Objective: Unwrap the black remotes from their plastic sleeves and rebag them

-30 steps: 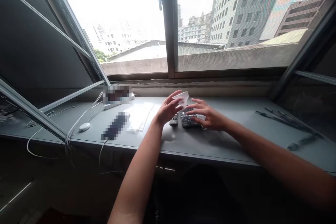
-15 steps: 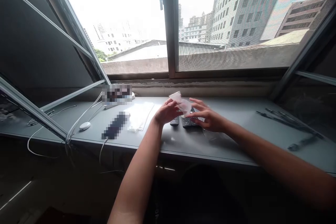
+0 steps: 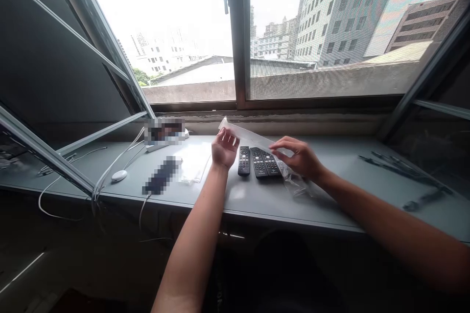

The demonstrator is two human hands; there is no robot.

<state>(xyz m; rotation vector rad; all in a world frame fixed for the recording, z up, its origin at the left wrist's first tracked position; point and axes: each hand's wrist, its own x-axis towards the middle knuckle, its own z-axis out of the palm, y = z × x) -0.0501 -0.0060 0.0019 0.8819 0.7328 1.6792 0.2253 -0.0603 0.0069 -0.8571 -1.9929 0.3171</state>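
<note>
A translucent plastic bag (image 3: 249, 135) is stretched between my two hands above the table. My left hand (image 3: 224, 149) pinches its left end, fingers curled. My right hand (image 3: 297, 156) grips the other end between thumb and fingers. Below lie several black remote controls: a single remote control (image 3: 244, 161) on the left and a remote control (image 3: 259, 162) side by side with another remote control (image 3: 271, 164), which the bag and my right hand partly cover. Crumpled clear plastic (image 3: 296, 186) rests on the table under my right hand.
Left of the remotes lies a stack of white plastic bags (image 3: 194, 164). Beyond it are a blurred dark object (image 3: 161, 176), a white round device (image 3: 119, 176), loose cables (image 3: 106, 176) and a power strip (image 3: 165, 144). A window stands behind the grey table (image 3: 338, 195).
The bag, bunched between close hands before, is now drawn out long. My left hand has moved left and up, my right hand slightly right, uncovering the remotes.
</note>
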